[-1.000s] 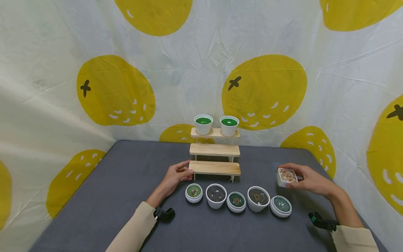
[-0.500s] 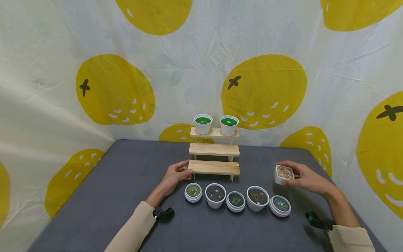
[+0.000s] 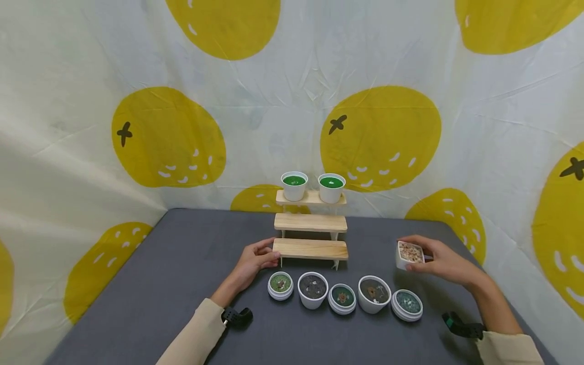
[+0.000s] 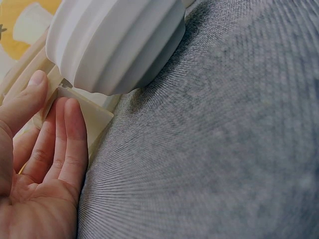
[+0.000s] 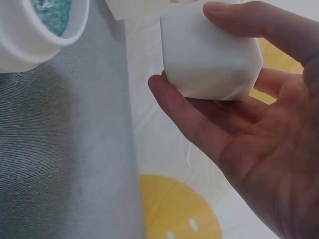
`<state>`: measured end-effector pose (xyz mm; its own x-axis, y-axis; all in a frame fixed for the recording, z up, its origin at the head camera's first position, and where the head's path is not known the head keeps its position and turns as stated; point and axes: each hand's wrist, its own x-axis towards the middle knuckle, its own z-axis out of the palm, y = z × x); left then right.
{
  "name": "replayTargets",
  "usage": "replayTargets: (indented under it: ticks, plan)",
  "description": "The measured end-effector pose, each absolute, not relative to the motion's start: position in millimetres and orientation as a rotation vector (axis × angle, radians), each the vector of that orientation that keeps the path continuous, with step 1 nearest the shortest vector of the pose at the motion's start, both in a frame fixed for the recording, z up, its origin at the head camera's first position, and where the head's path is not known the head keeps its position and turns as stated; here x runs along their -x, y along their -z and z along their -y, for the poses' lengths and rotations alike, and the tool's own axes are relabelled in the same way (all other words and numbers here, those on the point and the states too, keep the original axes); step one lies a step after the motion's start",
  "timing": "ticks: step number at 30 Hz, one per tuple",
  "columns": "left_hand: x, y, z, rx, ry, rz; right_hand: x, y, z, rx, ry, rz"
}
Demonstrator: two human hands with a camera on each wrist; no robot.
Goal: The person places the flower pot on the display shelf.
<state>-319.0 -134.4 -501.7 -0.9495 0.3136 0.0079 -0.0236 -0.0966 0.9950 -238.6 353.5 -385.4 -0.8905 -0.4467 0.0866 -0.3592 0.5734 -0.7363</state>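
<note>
My left hand (image 3: pixel 251 261) grips the left end of the lowest board of a three-tier wooden stand (image 3: pixel 310 248). In the left wrist view, the thumb lies at the board's edge and the fingers reach beside its pale leg (image 4: pixel 92 117). Over to the right, my right hand (image 3: pixel 449 261) holds a small squarish white pot (image 5: pixel 209 55) between thumb and fingers, raised above the table. Pinkish-beige bits (image 3: pixel 410 252) fill its top. Two white cups with green tops, a left cup (image 3: pixel 294 190) and a right cup (image 3: pixel 330 192), stand on the highest board.
Several round white containers line up before the stand: a light green one (image 3: pixel 280 285), a dark grey one (image 3: pixel 313 289), a dark green one (image 3: pixel 342 298), a grey-brown one (image 3: pixel 374 294) and a teal one (image 3: pixel 407 305). Behind the grey table (image 3: pixel 137 304) hangs a fruit-patterned curtain (image 3: pixel 274 126).
My right hand has shifted slightly left with the white pot. The left hand keeps its place at the stand, and the head view has tilted a little.
</note>
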Motion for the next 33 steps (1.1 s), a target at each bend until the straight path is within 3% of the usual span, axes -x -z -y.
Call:
replayTargets:
  ticks: [33]
  plan:
    - [318, 500, 134, -0.329, -2.146, -1.948, 274, 330, -303, 0.726, 0.996, -2.807]
